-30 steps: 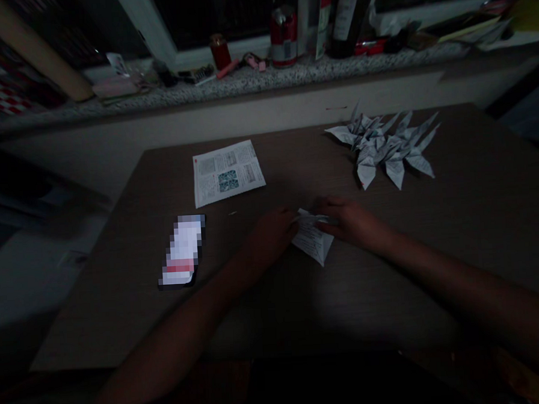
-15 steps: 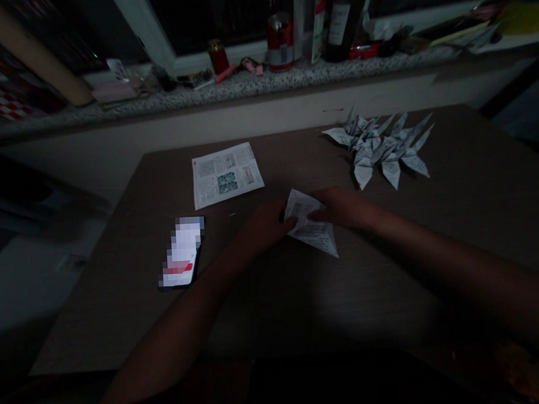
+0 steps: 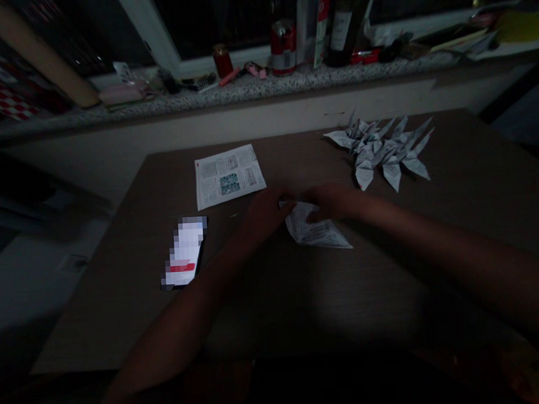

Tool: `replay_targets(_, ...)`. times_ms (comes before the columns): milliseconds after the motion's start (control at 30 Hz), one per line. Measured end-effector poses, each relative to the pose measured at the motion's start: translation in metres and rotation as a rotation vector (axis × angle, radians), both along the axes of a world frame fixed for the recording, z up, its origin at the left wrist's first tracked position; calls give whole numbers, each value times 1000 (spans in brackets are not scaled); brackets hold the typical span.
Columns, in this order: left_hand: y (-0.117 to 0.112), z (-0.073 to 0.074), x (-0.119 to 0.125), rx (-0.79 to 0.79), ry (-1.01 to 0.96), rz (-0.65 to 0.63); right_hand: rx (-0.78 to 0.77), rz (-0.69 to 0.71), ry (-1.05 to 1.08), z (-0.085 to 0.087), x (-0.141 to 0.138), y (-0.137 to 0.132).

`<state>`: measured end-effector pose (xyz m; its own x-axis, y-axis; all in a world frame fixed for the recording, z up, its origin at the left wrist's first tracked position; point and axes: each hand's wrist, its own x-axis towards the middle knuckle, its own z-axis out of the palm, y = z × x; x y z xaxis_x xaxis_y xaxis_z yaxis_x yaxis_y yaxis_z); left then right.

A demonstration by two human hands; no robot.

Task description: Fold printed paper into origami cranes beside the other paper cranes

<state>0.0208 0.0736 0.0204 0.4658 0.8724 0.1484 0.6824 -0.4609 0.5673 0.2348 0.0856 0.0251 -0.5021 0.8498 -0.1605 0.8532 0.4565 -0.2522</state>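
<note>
A half-folded piece of printed paper (image 3: pixel 315 230) lies on the brown table (image 3: pixel 390 268), its long point aimed to the right. My left hand (image 3: pixel 265 212) pinches its upper left edge with closed fingers. My right hand (image 3: pixel 330 200) presses on the top of the same paper, fingers curled over it. A pile of finished paper cranes (image 3: pixel 382 151) lies beyond my right hand at the back right of the table. The light is dim.
A printed square sheet (image 3: pixel 228 175) lies flat behind my left hand. A lit phone (image 3: pixel 184 251) rests to the left. The stone window ledge (image 3: pixel 245 85) behind carries cans, bottles, pens and papers. The table's near edge is in deep shadow.
The folded paper has been turned and flattened: its point swung from facing down toward me to facing right. Both hands shifted slightly away from me along with it.
</note>
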Motion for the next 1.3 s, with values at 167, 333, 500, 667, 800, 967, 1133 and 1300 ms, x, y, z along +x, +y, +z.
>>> replay_targets(167,-1,3,-7,-17,67,-33,-89,-63,-132,10,-4,-6)
replay_targets(333,-7,-1,-15,-37,64,-24,-134,-82,-157,11,2,-13)
replay_targets(500,-13,-3,-18,-28,144,-53,-173,-109,-79,9,7,-22)
replay_targets(667,-17,3,-14,-5,286,-109,-172,-94,3,11,10,-31)
replay_targets(800,-19,7,-8,5,365,-150,-154,-72,36,7,13,-33)
replay_targets(967,-20,2,5,-4,342,-206,-128,-42,80,2,11,-36)
replay_targets(1133,-21,-2,18,-27,350,-184,-108,-8,159,-4,8,-40)
replay_targets(1300,-20,-3,21,-41,350,-169,-114,4,243,-8,12,-43)
